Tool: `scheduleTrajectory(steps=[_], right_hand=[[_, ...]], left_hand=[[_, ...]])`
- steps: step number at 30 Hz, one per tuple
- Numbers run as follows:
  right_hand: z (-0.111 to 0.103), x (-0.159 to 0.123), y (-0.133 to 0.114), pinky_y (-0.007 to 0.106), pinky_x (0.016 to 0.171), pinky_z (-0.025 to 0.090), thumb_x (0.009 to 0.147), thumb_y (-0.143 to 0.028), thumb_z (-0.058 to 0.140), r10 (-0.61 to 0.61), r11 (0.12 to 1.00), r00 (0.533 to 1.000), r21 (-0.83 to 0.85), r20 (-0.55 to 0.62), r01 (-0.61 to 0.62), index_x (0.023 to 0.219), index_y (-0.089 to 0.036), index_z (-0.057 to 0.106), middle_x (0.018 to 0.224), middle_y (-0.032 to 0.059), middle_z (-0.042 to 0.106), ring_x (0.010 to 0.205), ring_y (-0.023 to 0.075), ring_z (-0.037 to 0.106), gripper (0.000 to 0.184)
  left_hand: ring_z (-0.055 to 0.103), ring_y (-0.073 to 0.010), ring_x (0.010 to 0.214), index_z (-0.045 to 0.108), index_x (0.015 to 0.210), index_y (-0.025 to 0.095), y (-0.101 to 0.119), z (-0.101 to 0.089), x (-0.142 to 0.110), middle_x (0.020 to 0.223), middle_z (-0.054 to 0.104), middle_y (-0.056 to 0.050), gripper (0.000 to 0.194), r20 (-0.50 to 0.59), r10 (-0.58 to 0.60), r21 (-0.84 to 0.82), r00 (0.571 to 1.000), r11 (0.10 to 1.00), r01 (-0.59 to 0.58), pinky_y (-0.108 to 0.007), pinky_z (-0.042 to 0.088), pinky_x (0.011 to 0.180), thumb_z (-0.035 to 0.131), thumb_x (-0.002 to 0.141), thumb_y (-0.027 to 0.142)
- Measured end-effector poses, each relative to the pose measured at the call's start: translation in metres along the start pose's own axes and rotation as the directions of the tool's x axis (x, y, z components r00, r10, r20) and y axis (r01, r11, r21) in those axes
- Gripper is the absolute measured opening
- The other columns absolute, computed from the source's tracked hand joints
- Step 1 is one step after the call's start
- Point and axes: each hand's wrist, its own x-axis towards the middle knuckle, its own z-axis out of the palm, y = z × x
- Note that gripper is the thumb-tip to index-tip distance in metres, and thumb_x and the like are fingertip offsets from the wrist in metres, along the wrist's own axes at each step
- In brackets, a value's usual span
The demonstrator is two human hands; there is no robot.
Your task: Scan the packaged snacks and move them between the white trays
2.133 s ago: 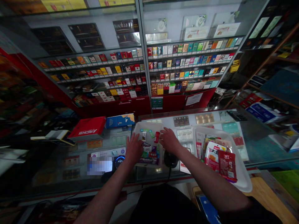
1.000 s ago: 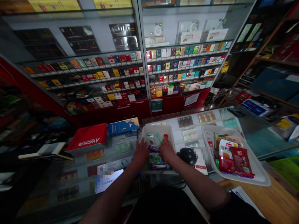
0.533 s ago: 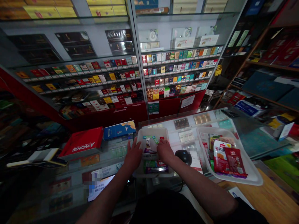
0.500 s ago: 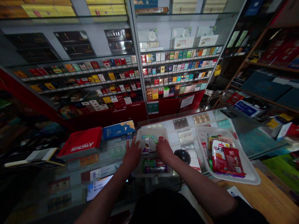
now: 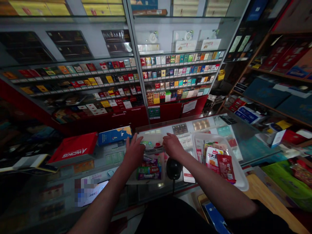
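A white plastic tray point(image 5: 146, 180) stands on the glass counter, holding colourful snack packets point(image 5: 148, 173) in its near half. My left hand point(image 5: 133, 152) hovers over the tray's left side, fingers spread and holding nothing I can see. My right hand point(image 5: 173, 146) is over the tray's far right corner, its fingers pointing left. Anything under those fingers is hidden. The small red item and green sticks seen earlier are hidden behind my hands. A black barcode scanner point(image 5: 174, 169) stands just below my right wrist.
A second white tray point(image 5: 240, 182) with red snack bags lies right of my right arm. A red box point(image 5: 74, 149) and a blue box point(image 5: 114, 135) sit at the counter's left. A glass case of cigarette packs point(image 5: 180, 73) rises behind the counter.
The whole view has swung, so the counter sits further left. My hands have moved toward the tray's far side, and my right hand now covers the small items there.
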Motion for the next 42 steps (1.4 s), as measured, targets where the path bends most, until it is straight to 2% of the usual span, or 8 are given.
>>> scheduleTrajectory(steps=[4, 9, 14, 20, 25, 30, 42], right_hand=[[-0.012, -0.007, 0.020, 0.041, 0.119, 0.026, 0.092, -0.017, 0.056, 0.033, 0.999, 0.999, -0.006, -0.018, -0.033, 0.097, -0.016, 0.078, 0.108, 0.0149, 0.074, 0.126, 0.0283, 0.056, 0.022], [-0.015, -0.018, 0.041, 0.038, 0.117, 0.029, 0.092, -0.015, 0.055, 0.058, 0.998, 0.998, 0.006, -0.033, -0.058, 0.095, -0.015, 0.078, 0.104, 0.0146, 0.075, 0.115, 0.0274, 0.061, 0.024], [-0.006, -0.031, 0.061, 0.032, 0.116, 0.030, 0.096, -0.014, 0.049, 0.054, 0.998, 0.996, 0.033, -0.067, -0.052, 0.088, -0.016, 0.077, 0.097, 0.0108, 0.075, 0.102, 0.0215, 0.064, 0.028], [0.010, -0.045, 0.079, 0.029, 0.103, 0.040, 0.094, -0.018, 0.055, 0.178, 0.982, 0.982, 0.081, -0.063, -0.173, 0.086, -0.017, 0.073, 0.095, 0.0100, 0.073, 0.102, 0.0207, 0.063, 0.020], [0.020, -0.051, 0.085, 0.029, 0.099, 0.041, 0.093, -0.017, 0.057, 0.200, 0.974, 0.978, 0.114, -0.050, -0.194, 0.087, -0.017, 0.074, 0.096, 0.0099, 0.073, 0.103, 0.0209, 0.063, 0.017], [0.027, -0.052, 0.089, 0.030, 0.104, 0.039, 0.094, -0.016, 0.057, 0.178, 0.974, 0.983, 0.148, -0.042, -0.170, 0.088, -0.018, 0.075, 0.095, 0.0093, 0.074, 0.105, 0.0213, 0.063, 0.019], [0.044, -0.057, 0.098, 0.028, 0.091, 0.042, 0.092, -0.018, 0.060, 0.213, 0.965, 0.976, 0.169, -0.044, -0.203, 0.087, -0.019, 0.075, 0.095, 0.0081, 0.073, 0.099, 0.0204, 0.064, 0.016]], left_hand=[[0.025, -0.0390, 0.155, 0.075, 0.088, 0.021, 0.019, 0.001, 0.014, 0.151, 0.054, -0.012, 0.022, 0.009, 0.009, 0.021, 1.000, 1.000, -0.009, -0.072, 0.013, 0.122, 0.055, 0.088, 0.013], [0.026, -0.0378, 0.155, 0.074, 0.087, 0.020, 0.036, 0.007, 0.028, 0.152, 0.054, -0.011, 0.022, 0.001, -0.007, -0.025, 1.000, 1.000, 0.007, -0.070, 0.017, 0.123, 0.053, 0.091, 0.015], [0.030, -0.0379, 0.153, 0.074, 0.092, 0.021, 0.051, 0.019, 0.039, 0.152, 0.054, -0.010, 0.024, 0.027, -0.057, -0.121, 0.998, 0.991, 0.060, -0.070, 0.023, 0.120, 0.050, 0.095, 0.021], [0.032, -0.0383, 0.152, 0.075, 0.092, 0.019, 0.069, 0.031, 0.047, 0.151, 0.055, -0.011, 0.027, 0.077, -0.058, -0.135, 0.995, 0.989, 0.068, -0.072, 0.021, 0.120, 0.049, 0.097, 0.024], [0.032, -0.0365, 0.152, 0.076, 0.094, 0.022, 0.074, 0.039, 0.051, 0.151, 0.056, -0.010, 0.026, 0.099, -0.071, -0.140, 0.993, 0.987, 0.084, -0.072, 0.020, 0.120, 0.051, 0.097, 0.024], [0.031, -0.0348, 0.153, 0.076, 0.100, 0.025, 0.074, 0.043, 0.049, 0.152, 0.055, -0.008, 0.025, 0.096, -0.068, -0.148, 0.993, 0.986, 0.082, -0.069, 0.019, 0.122, 0.052, 0.095, 0.021], [0.033, -0.0359, 0.152, 0.077, 0.096, 0.024, 0.081, 0.048, 0.053, 0.150, 0.057, -0.009, 0.025, 0.085, -0.080, -0.125, 0.993, 0.988, 0.090, -0.071, 0.018, 0.122, 0.052, 0.096, 0.022]])
